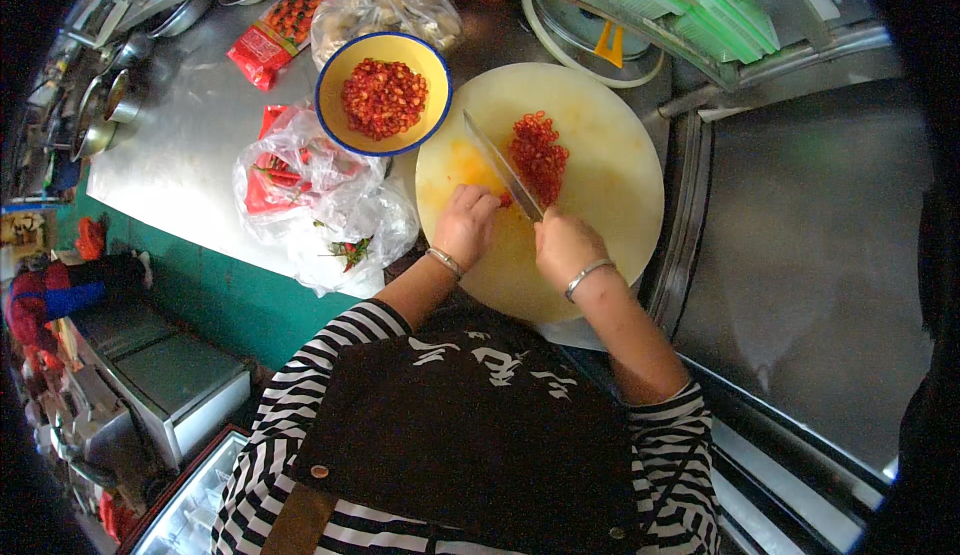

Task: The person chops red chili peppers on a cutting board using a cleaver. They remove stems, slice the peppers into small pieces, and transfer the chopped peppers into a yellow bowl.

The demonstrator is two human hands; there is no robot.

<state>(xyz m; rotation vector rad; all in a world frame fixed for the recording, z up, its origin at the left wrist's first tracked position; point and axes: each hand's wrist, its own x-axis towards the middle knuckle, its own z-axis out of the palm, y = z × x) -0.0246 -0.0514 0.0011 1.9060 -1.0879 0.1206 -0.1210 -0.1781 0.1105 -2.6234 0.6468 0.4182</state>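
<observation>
A round white cutting board (622,202) lies before me. My right hand (568,249) grips a kitchen knife (496,159) by its handle, the blade slanting up and left over the board. Left of the blade, my left hand (466,226) rests on the board with its fingers curled over a red chili (505,199); only the end of it shows. A heap of sliced red chili (538,156) lies right of the blade. Beyond the board's left edge stands a yellow, blue-rimmed bowl (330,94) holding more chopped chili (384,99).
Left of the board are an open plastic bag with whole red chilies (283,175) and another with chili stems (349,252). Behind the bowl sit a knotted bag (390,7) and a red packet (274,34). Green baskets (712,11) overhang the back right, near a glass lid (581,26).
</observation>
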